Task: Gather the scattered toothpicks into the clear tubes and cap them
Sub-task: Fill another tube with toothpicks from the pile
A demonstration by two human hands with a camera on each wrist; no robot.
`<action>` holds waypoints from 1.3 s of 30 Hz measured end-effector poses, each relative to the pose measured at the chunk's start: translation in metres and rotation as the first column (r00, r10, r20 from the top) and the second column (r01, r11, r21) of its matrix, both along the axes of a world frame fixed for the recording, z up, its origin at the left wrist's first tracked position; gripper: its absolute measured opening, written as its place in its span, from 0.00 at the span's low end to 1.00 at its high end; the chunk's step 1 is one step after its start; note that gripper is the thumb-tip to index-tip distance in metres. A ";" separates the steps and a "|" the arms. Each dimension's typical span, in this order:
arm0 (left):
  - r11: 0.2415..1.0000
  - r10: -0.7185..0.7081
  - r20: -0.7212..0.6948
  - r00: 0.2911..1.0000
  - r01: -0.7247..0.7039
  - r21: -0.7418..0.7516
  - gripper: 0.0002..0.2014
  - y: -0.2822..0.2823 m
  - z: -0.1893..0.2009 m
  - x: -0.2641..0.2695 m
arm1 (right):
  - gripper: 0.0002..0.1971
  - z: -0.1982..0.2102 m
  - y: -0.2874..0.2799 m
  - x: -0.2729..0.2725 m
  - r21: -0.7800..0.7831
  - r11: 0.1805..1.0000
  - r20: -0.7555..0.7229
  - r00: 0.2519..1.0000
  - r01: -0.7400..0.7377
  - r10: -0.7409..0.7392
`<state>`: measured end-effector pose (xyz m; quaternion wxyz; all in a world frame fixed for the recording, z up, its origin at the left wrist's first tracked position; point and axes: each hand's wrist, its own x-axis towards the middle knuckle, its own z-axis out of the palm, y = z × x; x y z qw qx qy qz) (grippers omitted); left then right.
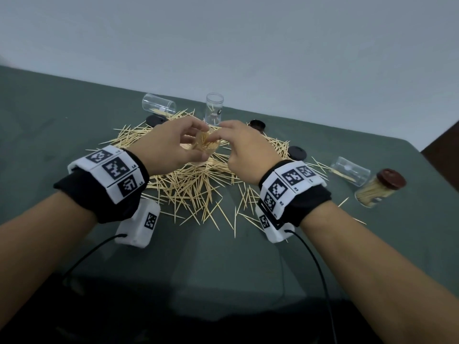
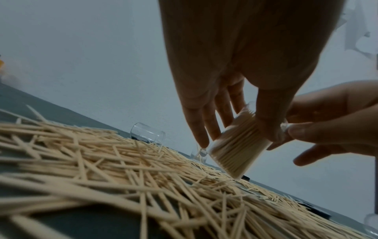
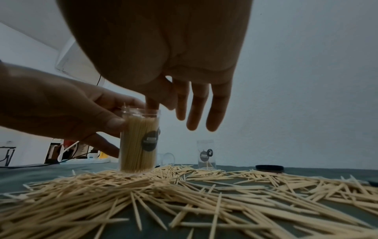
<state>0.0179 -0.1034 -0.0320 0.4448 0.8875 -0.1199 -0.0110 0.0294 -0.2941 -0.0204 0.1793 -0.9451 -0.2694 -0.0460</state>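
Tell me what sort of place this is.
Probably an indoor room set up for recording, not a kitchen: a table under a green cloth, a bare pale wall, and cables and clutter behind.

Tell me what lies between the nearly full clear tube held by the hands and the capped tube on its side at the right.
In the head view, between the held tube and the brown-capped tube: loose toothpicks, a black cap, and an almost empty tube.

It looked like a plain room at home or a small office, though the background was blurry: a bare pale wall [image 1: 223, 33], a table under a dark green cloth [image 1: 49, 115], and a white wall-mounted air conditioner [image 3: 69, 59].
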 end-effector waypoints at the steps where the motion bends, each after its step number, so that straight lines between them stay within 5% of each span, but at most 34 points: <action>1: 1.000 -0.002 0.008 1.000 0.002 0.006 0.28 -0.001 0.000 -0.001 | 0.29 0.000 -0.001 0.000 -0.004 1.000 -0.010 1.000 0.011 -0.011; 11: 0.997 -0.079 0.065 0.995 0.079 -0.001 0.28 -0.044 0.005 -0.006 | 0.14 0.025 -0.060 -0.011 0.158 0.971 -0.034 0.984 0.181 -0.178; 24: 0.969 -0.233 -0.018 0.972 0.231 -0.092 0.25 -0.154 -0.006 -0.019 | 0.10 0.024 -0.152 -0.062 -0.328 0.843 -0.149 0.858 0.426 -0.492; 33: 0.970 -0.236 -0.031 0.971 0.233 -0.066 0.25 -0.174 -0.014 -0.026 | 0.19 0.005 -0.162 -0.073 -0.414 0.828 -0.226 0.838 0.379 -0.496; 39: 0.978 -0.203 -0.032 0.979 0.201 -0.059 0.24 -0.166 -0.014 -0.023 | 0.19 0.013 -0.162 -0.068 -0.333 0.847 -0.181 0.854 0.413 -0.488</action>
